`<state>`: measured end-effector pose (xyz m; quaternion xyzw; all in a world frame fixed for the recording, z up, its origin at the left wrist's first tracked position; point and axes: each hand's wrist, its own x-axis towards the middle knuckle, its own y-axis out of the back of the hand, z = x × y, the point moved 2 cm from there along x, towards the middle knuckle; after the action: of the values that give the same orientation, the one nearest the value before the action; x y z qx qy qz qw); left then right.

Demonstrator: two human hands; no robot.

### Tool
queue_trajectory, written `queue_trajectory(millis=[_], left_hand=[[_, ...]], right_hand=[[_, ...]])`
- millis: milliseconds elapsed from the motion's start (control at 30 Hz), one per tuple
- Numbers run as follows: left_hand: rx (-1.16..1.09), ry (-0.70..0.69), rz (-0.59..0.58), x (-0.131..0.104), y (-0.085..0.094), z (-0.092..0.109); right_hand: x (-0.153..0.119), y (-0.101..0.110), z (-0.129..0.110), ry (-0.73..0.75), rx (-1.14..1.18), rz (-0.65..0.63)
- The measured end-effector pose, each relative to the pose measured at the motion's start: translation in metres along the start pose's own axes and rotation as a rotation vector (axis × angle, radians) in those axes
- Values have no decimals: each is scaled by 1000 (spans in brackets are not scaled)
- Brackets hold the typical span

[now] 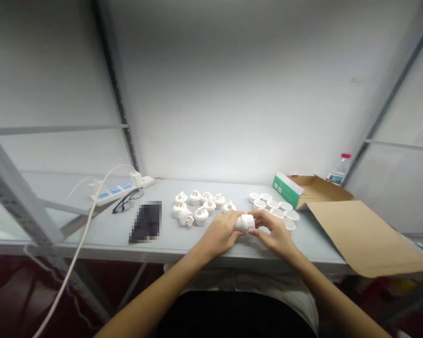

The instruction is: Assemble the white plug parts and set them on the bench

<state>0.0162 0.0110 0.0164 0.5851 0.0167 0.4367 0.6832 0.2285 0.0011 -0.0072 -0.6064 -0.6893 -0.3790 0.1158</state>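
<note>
Both my hands meet over the front middle of the grey table (91, 239). My left hand (221, 233) and my right hand (273, 231) together grip one small white round plastic part (246, 222) between their fingertips. Just behind my left hand lies a cluster of several white plug-like parts (200, 206) with metal contacts. Behind my right hand sit several white round caps (275, 206), open side up.
An open cardboard box (313, 188) with a green side and a long flap (366, 234) lies at the right. A bottle (339, 170) stands behind it. At the left are a power strip (118, 191), eyeglasses (127, 201), a dark blurred object (146, 222) and a white cable (81, 239).
</note>
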Motion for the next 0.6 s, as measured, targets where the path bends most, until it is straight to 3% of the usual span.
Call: queue_trajectory(millis=[267,500,600], left_hand=[[-13,32,-12,1,1,1],[-22,3,17,2,1,-2],[-1,-12,4,2,1,-1]], right_hand=[[2,0,-4,180,-83,-3],[3,-1,-5,11,28,-5],[3,0,-6,-25,-27,-4]])
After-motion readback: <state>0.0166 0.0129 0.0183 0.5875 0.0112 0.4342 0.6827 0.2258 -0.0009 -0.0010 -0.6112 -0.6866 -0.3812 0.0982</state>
